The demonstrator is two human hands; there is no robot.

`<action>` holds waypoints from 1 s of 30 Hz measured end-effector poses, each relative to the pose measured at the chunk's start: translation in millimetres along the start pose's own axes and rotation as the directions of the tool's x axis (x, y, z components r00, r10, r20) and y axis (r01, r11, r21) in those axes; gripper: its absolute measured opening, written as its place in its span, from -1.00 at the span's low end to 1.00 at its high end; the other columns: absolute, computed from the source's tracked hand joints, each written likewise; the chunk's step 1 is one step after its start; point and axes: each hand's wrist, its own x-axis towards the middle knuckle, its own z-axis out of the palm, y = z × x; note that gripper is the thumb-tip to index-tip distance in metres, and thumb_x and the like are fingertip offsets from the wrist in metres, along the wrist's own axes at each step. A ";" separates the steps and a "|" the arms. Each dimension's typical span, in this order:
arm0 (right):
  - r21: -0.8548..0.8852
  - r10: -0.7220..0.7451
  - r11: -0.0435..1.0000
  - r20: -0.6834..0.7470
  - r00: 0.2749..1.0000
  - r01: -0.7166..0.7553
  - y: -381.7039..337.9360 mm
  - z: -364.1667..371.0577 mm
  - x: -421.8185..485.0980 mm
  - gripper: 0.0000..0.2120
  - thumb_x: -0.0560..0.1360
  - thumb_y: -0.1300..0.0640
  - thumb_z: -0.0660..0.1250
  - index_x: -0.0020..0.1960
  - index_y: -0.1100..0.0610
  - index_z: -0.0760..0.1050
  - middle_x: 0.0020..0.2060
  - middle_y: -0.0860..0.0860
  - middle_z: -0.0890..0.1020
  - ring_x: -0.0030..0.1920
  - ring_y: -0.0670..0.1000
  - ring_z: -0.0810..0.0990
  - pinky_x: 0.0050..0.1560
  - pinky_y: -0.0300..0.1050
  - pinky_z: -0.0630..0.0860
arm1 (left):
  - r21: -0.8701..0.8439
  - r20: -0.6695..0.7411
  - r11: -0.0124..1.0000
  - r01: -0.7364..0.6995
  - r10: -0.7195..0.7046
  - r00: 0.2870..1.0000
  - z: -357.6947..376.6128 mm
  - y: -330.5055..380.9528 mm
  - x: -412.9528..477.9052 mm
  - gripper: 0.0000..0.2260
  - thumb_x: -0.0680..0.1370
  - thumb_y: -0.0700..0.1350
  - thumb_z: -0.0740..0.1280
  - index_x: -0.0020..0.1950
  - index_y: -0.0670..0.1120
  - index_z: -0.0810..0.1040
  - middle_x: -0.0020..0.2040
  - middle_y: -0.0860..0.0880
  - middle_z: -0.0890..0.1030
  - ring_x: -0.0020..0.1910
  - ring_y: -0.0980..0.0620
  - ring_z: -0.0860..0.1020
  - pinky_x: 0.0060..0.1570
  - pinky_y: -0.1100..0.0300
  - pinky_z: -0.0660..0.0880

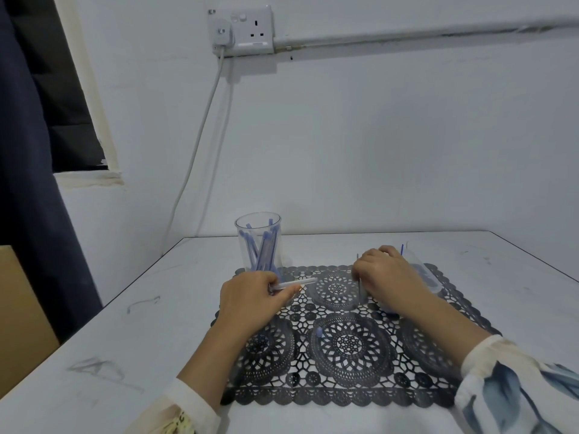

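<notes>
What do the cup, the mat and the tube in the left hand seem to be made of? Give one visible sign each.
Cup: probably clear plastic, glossy; the pens inside show through its wall.
Mat: likely black plastic or vinyl, matte; lace-like cut-outs let the table show through.
Tube: clear plastic by its look, see-through with a light sheen; the left hand pinches it.

Placemat (347,346): matt black openwork plastic. Cup (258,242) at its far-left corner and pen barrel (297,281) above it: clear glossy plastic.
</notes>
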 end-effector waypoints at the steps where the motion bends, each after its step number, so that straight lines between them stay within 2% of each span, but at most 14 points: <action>1: -0.025 -0.021 0.999 0.046 0.999 0.022 0.2 0.2 -0.7 -0.86 0.46 0.22 0.30 -0.12 0.01 0.58 -0.10 -0.09 0.65 0.09 -0.03 0.53 0.21 -0.06 0.24 | -0.004 0.000 1.000 0.000 0.000 1.000 0.4 0.0 0.1 -0.55 0.44 0.37 0.18 -0.44 0.05 0.35 -0.46 0.09 0.46 -0.42 0.18 0.41 -0.46 0.26 0.22; 3: -0.064 -0.061 0.996 0.115 0.991 0.069 1.0 2.0 -2.2 -0.85 0.51 0.17 0.25 -0.05 -0.01 0.57 0.01 -0.09 0.64 0.23 -0.05 0.44 0.30 -0.07 0.14 | -0.004 0.000 1.000 -0.004 0.004 1.000 0.8 -0.2 0.3 -0.54 0.44 0.37 0.18 -0.44 0.04 0.35 -0.46 0.08 0.46 -0.42 0.17 0.41 -0.46 0.26 0.24; 6: -0.161 -0.074 0.980 0.239 0.968 0.115 0.6 4.0 -4.5 -0.88 0.52 0.09 0.26 -0.02 -0.05 0.56 0.09 -0.11 0.61 0.32 -0.06 0.36 0.37 0.00 0.03 | -0.004 0.002 1.000 -0.009 0.009 1.000 1.9 -0.4 0.5 -0.54 0.44 0.37 0.17 -0.42 0.03 0.38 -0.46 0.08 0.46 -0.42 0.16 0.42 -0.47 0.27 0.23; 11: -0.233 -0.047 0.965 0.307 0.951 0.123 0.7 2.3 -5.5 -0.86 0.53 0.12 0.25 0.00 -0.05 0.55 0.08 -0.10 0.61 0.30 -0.08 0.37 0.41 0.03 -0.04 | -0.002 0.003 1.000 -0.008 0.008 1.000 1.7 -0.4 -0.4 -0.55 0.44 0.37 0.17 -0.43 0.04 0.36 -0.47 0.08 0.45 -0.44 0.17 0.40 -0.47 0.27 0.22; 16: -0.149 -0.021 0.986 0.299 0.954 0.068 -0.4 -1.3 -3.7 -0.85 0.52 0.10 0.25 -0.01 -0.06 0.58 0.03 -0.10 0.62 0.23 -0.11 0.41 0.41 -0.02 -0.03 | -0.003 -0.003 1.000 0.000 0.000 1.000 -0.9 -0.2 -0.5 -0.54 0.45 0.37 0.17 -0.44 0.04 0.34 -0.46 0.08 0.46 -0.43 0.18 0.40 -0.47 0.26 0.20; 19: -0.006 0.039 0.999 0.187 0.982 -0.038 -1.0 -7.5 -0.2 -0.80 0.50 0.15 0.23 -0.05 -0.05 0.61 -0.03 -0.11 0.62 0.12 -0.10 0.47 0.35 -0.12 0.14 | 0.009 -0.009 1.000 0.002 -0.002 1.000 -1.1 0.9 -0.8 -0.54 0.45 0.35 0.18 -0.44 0.03 0.32 -0.48 0.08 0.43 -0.45 0.18 0.38 -0.47 0.26 0.19; 21: 0.165 0.164 0.970 0.087 0.983 -0.176 0.6 -14.0 3.1 -0.79 0.48 0.20 0.23 -0.11 -0.02 0.62 -0.09 -0.09 0.64 0.01 -0.05 0.52 0.20 -0.10 0.35 | 0.011 -0.011 1.000 0.002 -0.002 1.000 -1.1 1.0 -0.8 -0.53 0.45 0.36 0.18 -0.45 0.03 0.31 -0.48 0.08 0.43 -0.45 0.18 0.37 -0.47 0.25 0.19; 23: 0.333 0.315 0.891 0.036 0.948 -0.309 4.8 -20.3 5.3 -0.77 0.47 0.25 0.23 -0.17 0.01 0.62 -0.17 -0.05 0.65 -0.12 -0.01 0.57 -0.04 -0.11 0.47 | 0.003 -0.008 1.000 0.003 -0.003 1.000 -1.1 0.6 -0.5 -0.54 0.45 0.36 0.18 -0.45 0.03 0.32 -0.48 0.08 0.43 -0.44 0.18 0.37 -0.47 0.25 0.19; 26: 0.419 0.483 0.786 0.043 0.875 -0.454 16.1 -23.9 7.3 -0.71 0.47 0.33 0.18 -0.22 0.06 0.61 -0.35 0.01 0.64 -0.39 0.01 0.55 -0.30 -0.19 0.44 | -0.003 -0.011 1.000 0.002 -0.002 1.000 -1.6 1.1 -1.1 -0.54 0.45 0.35 0.19 -0.45 0.03 0.32 -0.48 0.08 0.42 -0.45 0.17 0.37 -0.47 0.25 0.18; 28: 0.419 0.538 0.754 0.048 0.842 -0.506 25.3 -22.5 7.6 -0.70 0.46 0.35 0.17 -0.22 0.11 0.63 -0.34 0.02 0.64 -0.33 0.03 0.56 -0.24 -0.16 0.47 | 0.001 -0.014 1.000 -0.002 0.002 1.000 -2.2 1.8 -1.3 -0.54 0.46 0.34 0.19 -0.44 0.02 0.32 -0.48 0.08 0.43 -0.44 0.17 0.38 -0.47 0.26 0.18; 30: 0.388 0.564 0.737 0.099 0.820 -0.554 32.5 -18.3 6.9 -0.72 0.45 0.36 0.20 -0.18 0.12 0.64 -0.19 0.04 0.66 -0.18 0.03 0.58 -0.11 -0.16 0.49 | 0.006 -0.013 1.000 -0.004 0.004 1.000 -2.1 1.9 -1.3 -0.54 0.46 0.34 0.19 -0.44 0.02 0.32 -0.48 0.08 0.43 -0.44 0.17 0.38 -0.47 0.26 0.18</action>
